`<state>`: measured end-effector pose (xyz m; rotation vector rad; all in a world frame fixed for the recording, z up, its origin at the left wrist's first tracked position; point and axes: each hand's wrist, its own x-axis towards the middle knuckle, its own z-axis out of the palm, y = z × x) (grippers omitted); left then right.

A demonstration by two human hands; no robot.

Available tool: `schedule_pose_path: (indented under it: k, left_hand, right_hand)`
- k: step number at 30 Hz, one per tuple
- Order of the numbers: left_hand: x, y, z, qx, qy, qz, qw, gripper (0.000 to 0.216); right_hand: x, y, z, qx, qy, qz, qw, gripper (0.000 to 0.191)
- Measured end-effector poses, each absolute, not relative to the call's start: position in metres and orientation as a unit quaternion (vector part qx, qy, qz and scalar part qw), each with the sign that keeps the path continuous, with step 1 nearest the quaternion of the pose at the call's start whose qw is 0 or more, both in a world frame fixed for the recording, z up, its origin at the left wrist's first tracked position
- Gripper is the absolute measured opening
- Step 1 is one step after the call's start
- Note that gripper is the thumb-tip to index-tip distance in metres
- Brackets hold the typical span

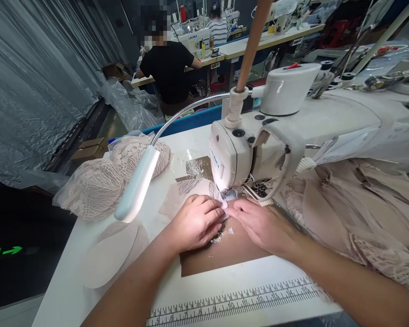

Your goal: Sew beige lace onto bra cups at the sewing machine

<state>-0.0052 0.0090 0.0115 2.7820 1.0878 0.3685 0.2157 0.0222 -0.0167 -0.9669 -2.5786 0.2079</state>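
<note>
A piece of pale pink lace fabric [198, 190] lies under the needle end of a white sewing machine [223, 154]. My left hand [198, 220] rests on the fabric's near edge with its fingers bent and pressed together on the cloth. From the other side, my right hand [259, 222] meets it just in front of the presser foot, its fingertips closed on the same edge. Both hands sit over a brown sheet [225, 259] on the table. The fabric between the fingertips is partly hidden by them.
Lace cups [98, 188] are piled at the left, near a lit lamp [138, 186] on a bent neck. Smooth beige oval pieces [112, 256] lie below. More beige fabric [337, 204] heaps at the right. A ruler strip [231, 304] runs along the front edge. A person [167, 68] sits beyond.
</note>
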Motion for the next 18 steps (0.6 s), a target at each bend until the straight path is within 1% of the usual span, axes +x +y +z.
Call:
schedule_pose_path:
  k: [3, 7, 18]
  left_hand:
    - [-0.0044, 0.0085, 0.0097, 0.926, 0.35, 0.128, 0.06, 0.029]
    - [-0.0025, 0.007, 0.0068, 0.925, 0.354, 0.128, 0.053, 0.027]
    - [-0.0002, 0.0104, 0.0069, 0.915, 0.387, 0.102, 0.045, 0.034]
  right_hand:
    - [0.216, 0.0209, -0.0189, -0.331, -0.923, 0.074, 0.18, 0.033]
    - [0.2163, 0.0201, -0.0221, -0.325, -0.929, 0.061, 0.168, 0.035]
    - [0.2103, 0.0243, -0.0188, -0.37, -0.911, 0.025, 0.182, 0.035]
